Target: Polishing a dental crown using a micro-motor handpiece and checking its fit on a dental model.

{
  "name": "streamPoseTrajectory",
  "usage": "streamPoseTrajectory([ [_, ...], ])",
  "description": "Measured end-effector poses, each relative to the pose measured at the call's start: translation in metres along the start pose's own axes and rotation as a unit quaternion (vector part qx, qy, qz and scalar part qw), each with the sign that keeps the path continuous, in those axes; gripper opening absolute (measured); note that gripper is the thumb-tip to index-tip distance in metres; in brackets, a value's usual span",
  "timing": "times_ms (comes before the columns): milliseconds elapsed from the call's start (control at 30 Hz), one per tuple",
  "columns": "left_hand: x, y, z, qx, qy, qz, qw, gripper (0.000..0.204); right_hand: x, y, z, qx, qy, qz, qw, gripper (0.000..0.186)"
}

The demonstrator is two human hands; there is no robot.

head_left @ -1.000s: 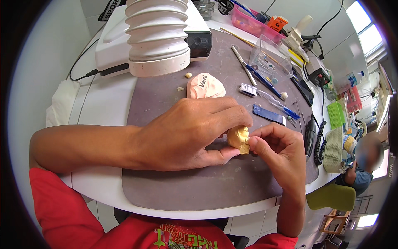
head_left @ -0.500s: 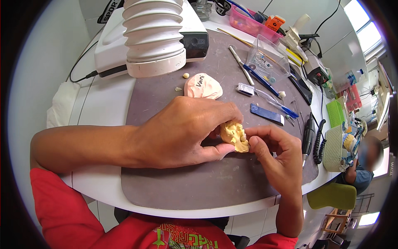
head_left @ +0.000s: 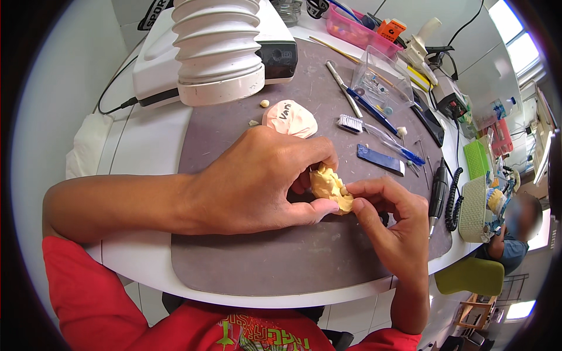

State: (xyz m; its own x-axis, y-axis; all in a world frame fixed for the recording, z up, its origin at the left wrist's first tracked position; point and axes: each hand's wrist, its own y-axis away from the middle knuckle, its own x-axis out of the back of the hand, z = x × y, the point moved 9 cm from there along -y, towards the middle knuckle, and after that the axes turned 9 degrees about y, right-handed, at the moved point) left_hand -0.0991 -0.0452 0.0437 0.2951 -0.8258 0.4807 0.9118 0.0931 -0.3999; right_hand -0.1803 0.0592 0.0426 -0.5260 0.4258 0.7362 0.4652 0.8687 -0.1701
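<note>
A yellow plaster dental model (head_left: pixel 329 188) is held just above the grey mat. My left hand (head_left: pixel 263 181) wraps round its left side, with the thumb along the near edge and the fingers curled behind. At its right edge, my right hand (head_left: pixel 389 213) pinches the model between thumb and index finger. A pale tooth-like part shows by the right index fingertip; whether it is separate from the model I cannot tell. Beyond my left hand lies a pink plaster piece (head_left: pixel 295 123) with handwriting on it.
On the grey mat (head_left: pixel 257 263) lie a toothbrush (head_left: pixel 380 137), a blue strip (head_left: pixel 380 159), pens and a clear box (head_left: pixel 383 76). A black handpiece (head_left: pixel 438 190) with a coiled cord rests at right. A white ribbed hose (head_left: pixel 216 52) hangs at far left. Another person sits at far right.
The dental model has tilted slightly in my hands, and my left thumb reaches a little further along its near edge. My right fingers have shifted slightly at its right edge.
</note>
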Motion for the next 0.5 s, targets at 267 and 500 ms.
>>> streamPoseTrajectory([
  [267,-0.001,0.001,-0.002,0.008,0.004,-0.007,1.000,0.031,-0.002,0.001,0.003,0.001,-0.008,-0.009,1.000,0.015],
  [500,0.000,0.001,-0.002,-0.004,-0.007,-0.006,1.000,0.031,0.001,0.002,0.005,0.007,0.025,-0.009,1.000,0.022],
])
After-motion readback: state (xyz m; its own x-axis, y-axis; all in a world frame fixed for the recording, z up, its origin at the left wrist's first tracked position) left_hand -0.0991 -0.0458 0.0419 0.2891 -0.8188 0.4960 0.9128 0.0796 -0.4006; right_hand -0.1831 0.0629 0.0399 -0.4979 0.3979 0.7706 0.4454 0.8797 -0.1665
